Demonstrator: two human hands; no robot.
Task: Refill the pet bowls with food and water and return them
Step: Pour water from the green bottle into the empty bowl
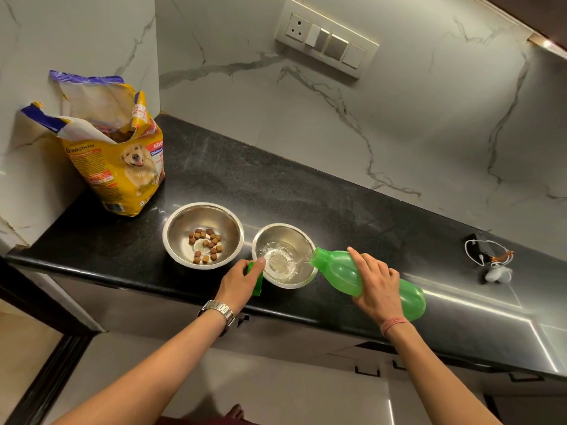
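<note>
- The right hand (pixel 376 283), right of centre in the frame, has its fingers curled over the top of a translucent green plastic bottle (pixel 368 279) and grips it, tipped nearly on its side with the open mouth pointing left.
- Water runs from the bottle's mouth into the smaller round stainless-steel bowl (pixel 283 256), which stands at the centre of the frame on the black speckled stone counter (pixel 276 185); clear water swirls in its bottom.
- The left hand (pixel 241 282), just left of that bowl, holds a small green plastic cap (pixel 256 282) in its curled fingers, with a fingertip touching the bowl's near rim.
- A larger round stainless-steel bowl (pixel 203 236) stands just beside the water bowl on its left, with a scatter of brown kibble pieces (pixel 206 245) in its bottom.
- In the upper left of the frame an opened yellow dog-food bag (pixel 122 161) with a dog's picture stands on the counter against the white marble wall.
- At the right edge of the frame a white cable with a small white plug (pixel 494 260) lies on the counter.
- A silver metal wristwatch (pixel 219 312) is on the left wrist and a red thread band (pixel 394 324) on the right.
</note>
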